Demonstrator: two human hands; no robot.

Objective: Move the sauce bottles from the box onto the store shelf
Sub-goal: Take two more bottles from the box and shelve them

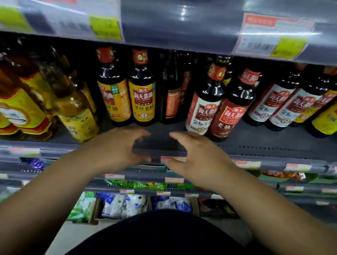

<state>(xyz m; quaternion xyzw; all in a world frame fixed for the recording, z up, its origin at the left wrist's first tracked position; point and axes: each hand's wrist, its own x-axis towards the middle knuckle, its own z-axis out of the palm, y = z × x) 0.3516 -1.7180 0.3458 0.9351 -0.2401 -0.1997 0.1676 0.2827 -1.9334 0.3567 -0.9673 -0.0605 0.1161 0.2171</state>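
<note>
both hands are empty right now. left hand [120, 145] and right hand [193, 156] hover side by side at the front lip of the shelf [275, 145], fingers loosely curved, thumbs apart from the fingers, gripping nothing. there's a bare strip of shelf just past them. the box isn't in view at all, so no idea how many are in it.

the bottles [204, 108] on the shelf stand in a row just behind the hands. handling guess: they look like dark glass and full, so fairly heavy and breakable, and the glossy sides could be slippy. i'd wrap a hand round the body at the label, not the thin neck, and set each one down upright without knocking its neighbours.

front row count, as far as i can make out: two yellow-label, one orange-label set further back, one white-label, one red-label, then two more white-label and at least one yellow-label off to the right. more stand behind, can't count those. the golden bottles [77, 106] on the left are too blurred to count.
</note>
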